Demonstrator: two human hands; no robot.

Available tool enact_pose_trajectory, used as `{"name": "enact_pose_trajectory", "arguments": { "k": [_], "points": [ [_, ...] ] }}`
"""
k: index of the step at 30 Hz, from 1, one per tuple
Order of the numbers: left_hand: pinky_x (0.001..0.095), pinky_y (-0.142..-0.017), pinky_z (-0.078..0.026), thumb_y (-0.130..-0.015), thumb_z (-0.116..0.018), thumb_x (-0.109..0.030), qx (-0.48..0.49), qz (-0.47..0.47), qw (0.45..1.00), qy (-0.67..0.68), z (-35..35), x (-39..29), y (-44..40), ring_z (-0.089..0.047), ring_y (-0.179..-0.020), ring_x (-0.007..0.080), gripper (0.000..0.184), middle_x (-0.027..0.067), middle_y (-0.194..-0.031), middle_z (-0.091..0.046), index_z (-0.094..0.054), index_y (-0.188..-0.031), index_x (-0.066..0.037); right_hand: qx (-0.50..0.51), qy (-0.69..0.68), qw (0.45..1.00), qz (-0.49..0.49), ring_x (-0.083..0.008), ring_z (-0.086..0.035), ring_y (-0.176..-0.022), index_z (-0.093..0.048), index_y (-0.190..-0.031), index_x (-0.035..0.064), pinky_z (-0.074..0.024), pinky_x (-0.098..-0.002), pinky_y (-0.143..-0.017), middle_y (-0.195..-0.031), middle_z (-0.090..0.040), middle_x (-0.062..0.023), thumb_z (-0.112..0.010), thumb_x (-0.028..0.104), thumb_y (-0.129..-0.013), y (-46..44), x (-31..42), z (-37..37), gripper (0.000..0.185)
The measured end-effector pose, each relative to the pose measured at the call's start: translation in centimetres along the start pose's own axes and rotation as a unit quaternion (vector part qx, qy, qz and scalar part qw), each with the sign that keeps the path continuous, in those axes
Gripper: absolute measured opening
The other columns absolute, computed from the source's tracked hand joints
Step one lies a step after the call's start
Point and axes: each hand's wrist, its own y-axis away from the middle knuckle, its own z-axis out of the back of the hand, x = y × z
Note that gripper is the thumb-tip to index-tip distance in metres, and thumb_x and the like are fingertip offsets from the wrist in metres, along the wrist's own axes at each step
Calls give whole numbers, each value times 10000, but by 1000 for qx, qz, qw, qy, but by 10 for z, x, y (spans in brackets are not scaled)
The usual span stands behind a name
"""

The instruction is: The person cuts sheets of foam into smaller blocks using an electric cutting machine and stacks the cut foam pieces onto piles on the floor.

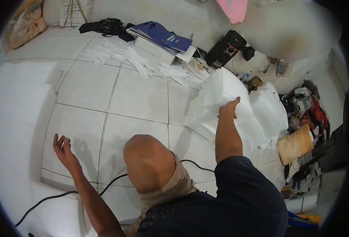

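Observation:
My right hand [230, 108] reaches out to a thick stack of white foam sheets [224, 87] on the floor. It grips the edge of the upper sheets, with some of its fingers hidden against the foam. More white foam sheets [267, 112] lean in a curved pile just right of it. My left hand [65, 152] hangs in the air over the tiles at the left, fingers apart and loosely bent, holding nothing. Beside it lies a large white foam sheet [12, 130] along the left side.
White foam strips [137, 59] lie scattered at the back, near blue folders [160, 36] and a black-and-brown device [226, 48]. A black cable [115, 179] crosses the tiled floor [139, 94] by my knee. A yellowish foam roll [296, 144] and mixed clutter [309, 104] stand at the right.

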Motion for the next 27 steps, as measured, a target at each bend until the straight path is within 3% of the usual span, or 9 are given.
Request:
{"name": "enact_pose_trajectory", "arguments": {
  "k": [5,10,12,15,18,20,22,24,27],
  "points": [
    [360,-949,-398,-913,-600,-259,-22,-1,1000,-17,4,-2,-7,-529,-1014,189,533,86,-1154,-537,-433,-1377,-54,47,-5,999,7,-374,-253,-1372,194,-1491,224,-289,-554,-1079,-1580,-2,-143,-686,717,-621,-2,-1,14,1332],
    [323,-907,-404,-914,-594,-282,-18,-21,999,-31,2,-10,-5,-532,-983,176,503,73,-1120,-548,-468,-1341,-51,172,-23,984,40,-371,-295,-1345,110,-1513,208,-301,-585,-1052,-1560,-134,-150,-667,717,-653,-3,-46,58,1266],
    [282,-838,-415,-908,-583,-284,-8,0,997,-74,3,-21,-5,-538,-959,158,456,67,-1073,-562,-519,-1296,-54,262,194,940,97,-360,-321,-1314,8,-1521,197,-325,-599,-1019,-1522,-215,-160,-659,662,-714,0,-97,83,1146],
    [287,-759,-416,-881,-578,-279,46,57,992,-104,8,-57,-11,-545,-898,136,442,48,-1033,-565,-557,-1255,-44,492,408,765,80,-280,-444,-1154,-166,-1490,146,-444,-447,-857,-1405,-369,-158,-668,454,-825,99,-153,118,888],
    [281,-790,-444,-860,-602,-232,262,7,944,-201,12,-145,-19,-528,-898,142,400,62,-1072,-598,-570,-1192,-11,747,465,468,84,-180,-538,-1015,-397,-1381,67,-457,-347,-824,-1183,-554,-89,-650,396,-854,169,-194,89,671],
    [282,-808,-451,-855,-666,-238,307,-37,914,-263,32,-201,-23,-534,-890,130,370,61,-1022,-602,-591,-1122,7,854,413,301,97,-144,-573,-931,-472,-1327,39,-459,-296,-789,-1010,-611,-39,-630,309,-885,236,-212,72,542],
    [259,-688,-427,-859,-676,-296,312,-66,868,-380,55,-253,-16,-510,-803,101,344,28,-859,-579,-621,-1028,-2,902,367,172,149,-131,-574,-925,-473,-1327,26,-463,-283,-827,-1009,-602,-37,-624,231,-903,308,-228,62,494],
    [260,-609,-395,-846,-691,-327,327,14,830,-452,96,-280,0,-480,-697,87,351,-2,-735,-535,-621,-985,-12,916,344,112,175,-146,-564,-951,-484,-1315,15,-463,-287,-846,-1081,-571,-91,-655,286,-886,381,-233,76,535],
    [268,-559,-405,-823,-720,-318,369,156,762,-509,169,-306,41,-501,-624,91,355,-2,-692,-549,-613,-960,-9,913,342,-64,214,-182,-573,-954,-501,-1292,21,-472,-309,-845,-1106,-572,-131,-690,387,-844,456,-231,114,609]
  ]
}}
